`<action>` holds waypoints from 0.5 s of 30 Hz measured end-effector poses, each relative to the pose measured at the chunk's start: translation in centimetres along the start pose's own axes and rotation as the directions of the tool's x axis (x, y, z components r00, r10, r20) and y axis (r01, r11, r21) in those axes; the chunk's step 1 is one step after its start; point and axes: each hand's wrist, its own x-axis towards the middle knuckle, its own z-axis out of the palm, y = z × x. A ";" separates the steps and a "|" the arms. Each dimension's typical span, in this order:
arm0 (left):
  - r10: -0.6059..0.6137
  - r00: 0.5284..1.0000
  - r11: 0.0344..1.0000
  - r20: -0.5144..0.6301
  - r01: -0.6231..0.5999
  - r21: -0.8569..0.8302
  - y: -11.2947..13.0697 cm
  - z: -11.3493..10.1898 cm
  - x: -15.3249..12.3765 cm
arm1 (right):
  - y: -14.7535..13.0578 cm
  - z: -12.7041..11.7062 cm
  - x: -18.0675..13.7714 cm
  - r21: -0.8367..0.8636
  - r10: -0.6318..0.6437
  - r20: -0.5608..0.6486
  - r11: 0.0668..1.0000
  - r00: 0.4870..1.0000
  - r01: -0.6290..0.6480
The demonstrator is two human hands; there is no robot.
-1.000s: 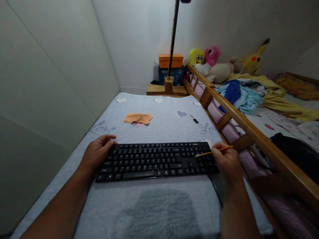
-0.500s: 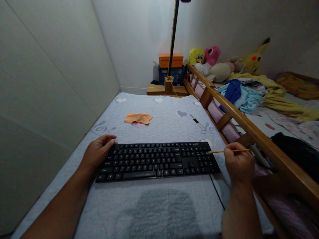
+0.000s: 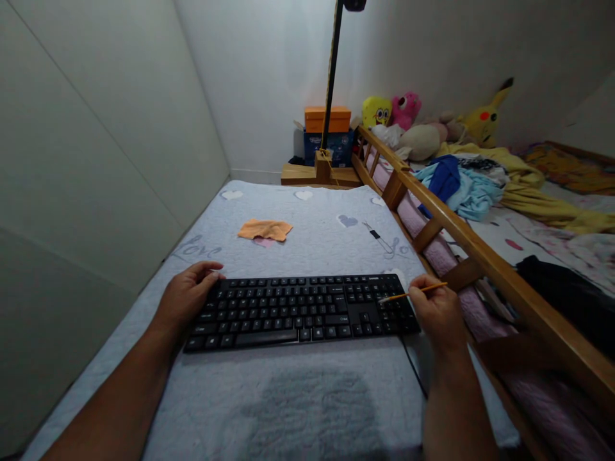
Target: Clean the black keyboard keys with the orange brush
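A black keyboard [image 3: 278,314] lies flat on the quilted bedspread, keys facing up. At its left end, my left hand [image 3: 188,291] grips the edge near the upper corner. My right hand [image 3: 436,312] is closed around a thin paintbrush [image 3: 400,296] with an orange handle. The bristles are over the number pad, and they appear to touch the keys there. Behind the keyboard rests an orange cloth [image 3: 265,229]. A pair of tweezers or a similar wire tool with a black middle [image 3: 375,235] lies toward the back right.
A wooden bed rail [image 3: 437,211] runs along the right side. Beyond it are heaped clothes [image 3: 461,186] and plush toys [image 3: 420,141]. At the far end stand a black pole [image 3: 330,77] and an orange box [image 3: 327,120]. The keyboard cable [image 3: 414,368] trails toward me.
My right hand has moved left with the paintbrush, bringing the bristles from the number pad's right side to its left part. My left hand stays at the keyboard's edge.
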 end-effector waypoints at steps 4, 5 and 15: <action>0.007 1.000 1.000 -0.008 -0.007 0.011 0.3 0.0 -0.2 | 0.7 -1.3 0.0 -0.071 -0.005 -0.092 0.997 0.996 -0.002; 0.004 1.000 1.000 -0.012 -0.004 0.006 0.5 0.0 -0.2 | 0.6 -1.5 -0.1 -0.031 -0.001 -0.086 1.000 0.996 -0.002; -0.022 1.000 1.000 0.004 0.022 0.005 0.6 0.0 -0.2 | -0.7 -0.3 -1.5 0.189 0.087 0.084 0.977 0.993 -0.102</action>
